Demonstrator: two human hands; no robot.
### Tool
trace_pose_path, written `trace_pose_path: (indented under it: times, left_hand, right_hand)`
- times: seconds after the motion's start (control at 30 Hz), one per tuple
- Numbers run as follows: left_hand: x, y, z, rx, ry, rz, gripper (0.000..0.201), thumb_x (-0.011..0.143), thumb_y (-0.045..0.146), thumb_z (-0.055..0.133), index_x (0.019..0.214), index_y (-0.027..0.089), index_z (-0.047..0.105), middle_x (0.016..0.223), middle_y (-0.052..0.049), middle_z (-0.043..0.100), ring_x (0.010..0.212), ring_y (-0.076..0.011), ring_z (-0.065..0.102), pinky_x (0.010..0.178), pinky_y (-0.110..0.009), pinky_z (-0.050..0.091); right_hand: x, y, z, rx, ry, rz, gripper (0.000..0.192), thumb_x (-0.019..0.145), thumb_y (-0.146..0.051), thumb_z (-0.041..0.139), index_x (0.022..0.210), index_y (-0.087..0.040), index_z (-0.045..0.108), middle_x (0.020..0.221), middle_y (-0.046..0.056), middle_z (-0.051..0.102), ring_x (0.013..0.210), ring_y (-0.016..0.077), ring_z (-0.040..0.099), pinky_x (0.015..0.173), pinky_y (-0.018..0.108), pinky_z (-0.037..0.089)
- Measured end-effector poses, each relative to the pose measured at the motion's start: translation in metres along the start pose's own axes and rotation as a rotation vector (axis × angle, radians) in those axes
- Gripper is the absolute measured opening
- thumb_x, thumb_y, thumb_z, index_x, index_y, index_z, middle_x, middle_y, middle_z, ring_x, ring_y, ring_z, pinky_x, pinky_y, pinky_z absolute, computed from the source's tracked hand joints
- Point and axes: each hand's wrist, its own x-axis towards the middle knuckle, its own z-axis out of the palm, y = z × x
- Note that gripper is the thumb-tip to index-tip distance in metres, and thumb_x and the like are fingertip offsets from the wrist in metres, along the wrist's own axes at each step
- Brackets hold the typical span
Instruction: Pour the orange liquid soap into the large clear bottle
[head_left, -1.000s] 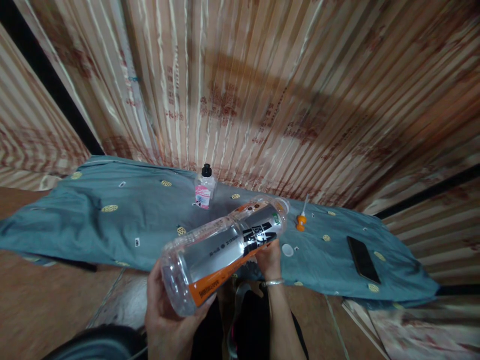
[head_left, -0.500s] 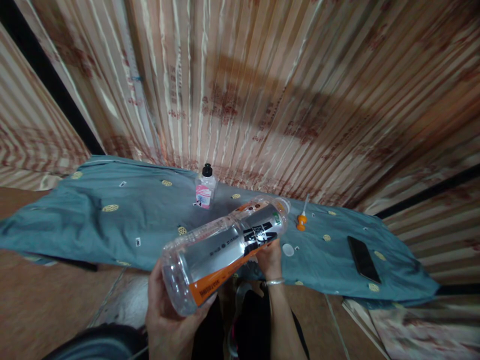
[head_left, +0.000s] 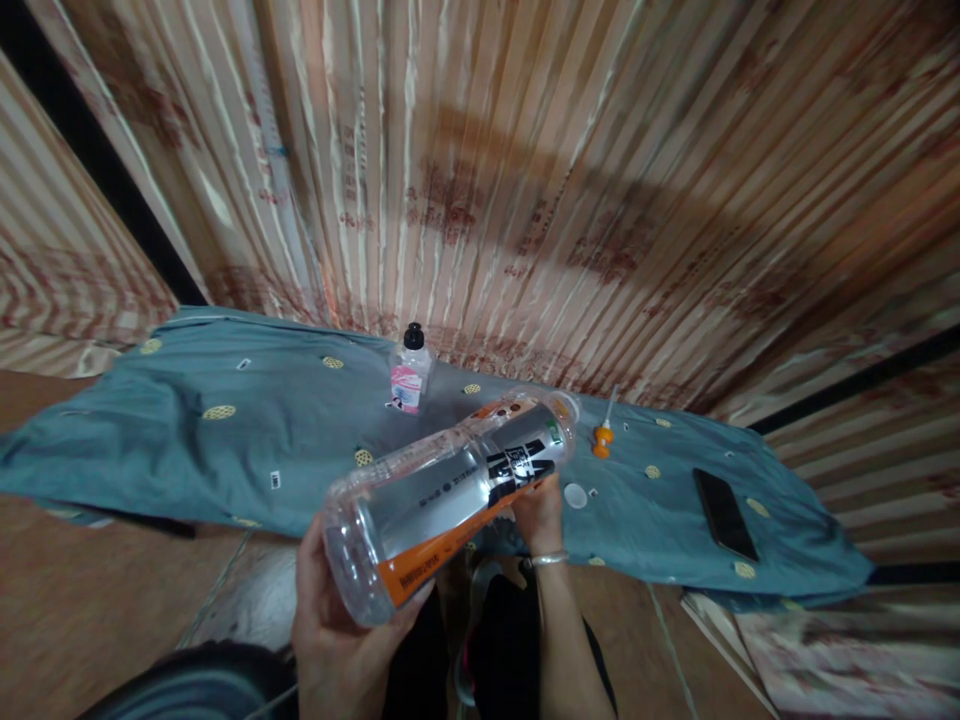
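A large clear plastic bottle with a silver and orange label is held tilted above the cloth, its base toward me on the left and its neck pointing away to the right. My left hand is wrapped round the base end from below. Beneath the neck end, my right hand supports the bottle, with its fingers mostly hidden behind it; a bracelet circles that wrist. Close to the right hand lies a round white cap on the cloth.
On the blue-green cloth stand a small clear bottle with a black top and pink label, and an orange piece with a clear tube. A black phone lies to the right. Behind hangs a striped curtain.
Almost nothing differs. The view has shifted very slightly, and both hands keep the large bottle in the same tilted position.
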Motion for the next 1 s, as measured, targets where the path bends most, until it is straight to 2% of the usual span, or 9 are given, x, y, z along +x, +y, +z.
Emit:
trace_pose_path:
  times: [0.07, 0.17, 0.37, 0.53, 0.7, 0.83, 1.0]
  left_hand:
    - [0.0013, -0.0007, -0.0008, 0.015, -0.013, 0.024, 0.085, 0.054, 0.025, 0.097, 0.132, 0.024, 0.063, 0.126, -0.007, 0.07, 0.113, -0.0258, 0.07, 0.089, -0.027, 0.059]
    - [0.0022, -0.0015, -0.0016, 0.008, -0.016, 0.017, 0.085, 0.052, 0.025, 0.097, 0.131, 0.024, 0.064, 0.135, -0.009, 0.066, 0.114, -0.0292, 0.07, 0.089, -0.032, 0.061]
    - [-0.0005, -0.0002, -0.0012, 0.026, -0.014, -0.012, 0.088, 0.054, 0.029, 0.096, 0.135, 0.024, 0.061, 0.144, -0.01, 0.06, 0.12, -0.0292, 0.067, 0.092, -0.033, 0.059]
    - [-0.0004, 0.0007, -0.0012, 0.025, -0.02, -0.002, 0.088, 0.054, 0.03, 0.097, 0.134, 0.024, 0.061, 0.144, -0.01, 0.06, 0.118, -0.0295, 0.068, 0.092, -0.033, 0.059]
    - [0.0009, -0.0001, -0.0006, 0.014, -0.025, 0.008, 0.085, 0.055, 0.028, 0.096, 0.132, 0.025, 0.061, 0.142, -0.009, 0.061, 0.117, -0.0267, 0.068, 0.09, -0.03, 0.059]
    - [0.0011, -0.0007, -0.0006, 0.026, -0.009, 0.016, 0.084, 0.053, 0.026, 0.096, 0.131, 0.026, 0.063, 0.135, -0.007, 0.065, 0.118, -0.0278, 0.068, 0.091, -0.03, 0.059]
    - [0.0003, -0.0014, -0.0019, 0.015, -0.012, -0.007, 0.083, 0.053, 0.023, 0.095, 0.13, 0.031, 0.065, 0.134, -0.005, 0.068, 0.117, -0.0302, 0.068, 0.09, -0.032, 0.061]
  right_hand:
    - [0.0002, 0.0006, 0.0, -0.004, -0.001, -0.006, 0.045, 0.066, -0.044, 0.073, 0.101, -0.021, 0.056, 0.099, 0.013, 0.076, 0.086, 0.0289, 0.074, 0.072, 0.038, 0.06]
    - [0.0005, 0.0, 0.0, -0.017, 0.015, -0.015, 0.044, 0.066, -0.043, 0.073, 0.1, -0.023, 0.055, 0.098, 0.012, 0.076, 0.084, 0.0279, 0.073, 0.071, 0.037, 0.059]
    - [0.0005, -0.0008, 0.0, -0.024, 0.037, -0.046, 0.039, 0.066, -0.039, 0.072, 0.096, -0.024, 0.054, 0.093, 0.009, 0.075, 0.083, 0.0268, 0.072, 0.07, 0.036, 0.059]
    - [0.0004, -0.0028, -0.001, -0.031, 0.004, -0.037, 0.036, 0.068, -0.04, 0.071, 0.096, -0.023, 0.056, 0.096, 0.01, 0.076, 0.086, 0.0274, 0.072, 0.07, 0.035, 0.059]
    - [0.0003, -0.0038, 0.0, -0.025, 0.038, -0.017, 0.039, 0.064, -0.041, 0.073, 0.094, -0.024, 0.054, 0.093, 0.01, 0.076, 0.083, 0.0281, 0.072, 0.071, 0.037, 0.06]
    - [0.0003, -0.0041, -0.0006, -0.012, 0.03, -0.008, 0.043, 0.063, -0.041, 0.074, 0.097, -0.024, 0.055, 0.09, 0.009, 0.076, 0.08, 0.0287, 0.073, 0.069, 0.038, 0.06]
    - [0.0, -0.0074, -0.0024, 0.009, -0.007, -0.002, 0.042, 0.066, -0.042, 0.071, 0.1, -0.023, 0.056, 0.097, 0.012, 0.076, 0.085, 0.03, 0.074, 0.073, 0.04, 0.061]
